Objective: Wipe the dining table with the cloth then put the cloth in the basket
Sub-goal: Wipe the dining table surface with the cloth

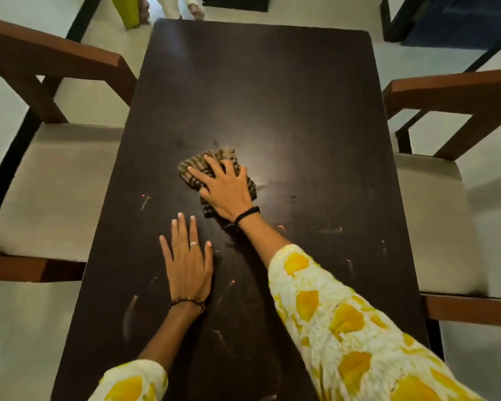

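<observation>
A dark brown dining table [272,91] runs away from me down the middle of the view. Near its centre lies a crumpled brown striped cloth [193,167]. My right hand [226,189] presses flat on the cloth with fingers spread, covering most of it. My left hand [187,261] rests flat on the bare tabletop, closer to me and left of the cloth, fingers apart and holding nothing. Pale smears and scratches mark the near half of the table. No basket is in view.
A wooden chair with a beige seat [55,192] stands against the table's left side, and another chair [434,215] against the right. Beyond the far edge I see a person's feet [195,8] and a green object [129,10] on the pale floor.
</observation>
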`<state>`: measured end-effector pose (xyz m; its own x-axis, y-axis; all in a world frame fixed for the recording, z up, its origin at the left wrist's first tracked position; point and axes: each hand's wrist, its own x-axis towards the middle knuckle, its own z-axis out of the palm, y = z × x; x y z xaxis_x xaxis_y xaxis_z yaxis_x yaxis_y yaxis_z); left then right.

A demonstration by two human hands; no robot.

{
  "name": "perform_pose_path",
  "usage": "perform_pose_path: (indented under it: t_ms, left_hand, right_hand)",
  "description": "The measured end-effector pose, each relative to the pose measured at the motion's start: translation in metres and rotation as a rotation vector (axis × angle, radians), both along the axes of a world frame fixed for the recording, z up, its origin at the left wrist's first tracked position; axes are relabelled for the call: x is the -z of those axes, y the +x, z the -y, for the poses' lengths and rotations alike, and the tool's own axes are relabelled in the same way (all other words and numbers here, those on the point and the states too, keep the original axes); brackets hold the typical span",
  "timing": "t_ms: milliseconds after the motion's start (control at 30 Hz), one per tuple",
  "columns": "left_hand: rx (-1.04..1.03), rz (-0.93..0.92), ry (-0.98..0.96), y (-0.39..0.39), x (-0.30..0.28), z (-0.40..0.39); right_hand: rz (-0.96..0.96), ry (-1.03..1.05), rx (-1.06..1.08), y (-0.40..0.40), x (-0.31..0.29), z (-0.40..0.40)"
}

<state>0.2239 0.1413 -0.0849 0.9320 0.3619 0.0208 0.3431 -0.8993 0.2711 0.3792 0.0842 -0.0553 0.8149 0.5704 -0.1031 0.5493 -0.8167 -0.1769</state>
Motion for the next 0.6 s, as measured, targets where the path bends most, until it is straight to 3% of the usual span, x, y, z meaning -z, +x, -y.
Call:
perform_pose_path:
  t_ms: [267, 367, 433, 600]
  left_hand:
    - [0.234, 0.021, -0.048, 0.013, -0.009, 0.091]
    - [0.300, -0.019, -0.043, 0.010, -0.009, 0.111]
    - [0.296, -0.059, -0.041, 0.006, -0.008, 0.116]
    - [0.293, -0.132, -0.003, 0.001, 0.000, 0.116]
  right_hand:
    - [0.073, -0.035, 0.566, 0.028, 0.005, 0.155]
    - [0.040, -0.041, 0.720, 0.023, 0.004, 0.169]
    - [0.033, -0.016, 0.708, 0.016, -0.001, 0.157]
    - [0.017, 0.029, 0.300, -0.012, -0.002, 0.121]
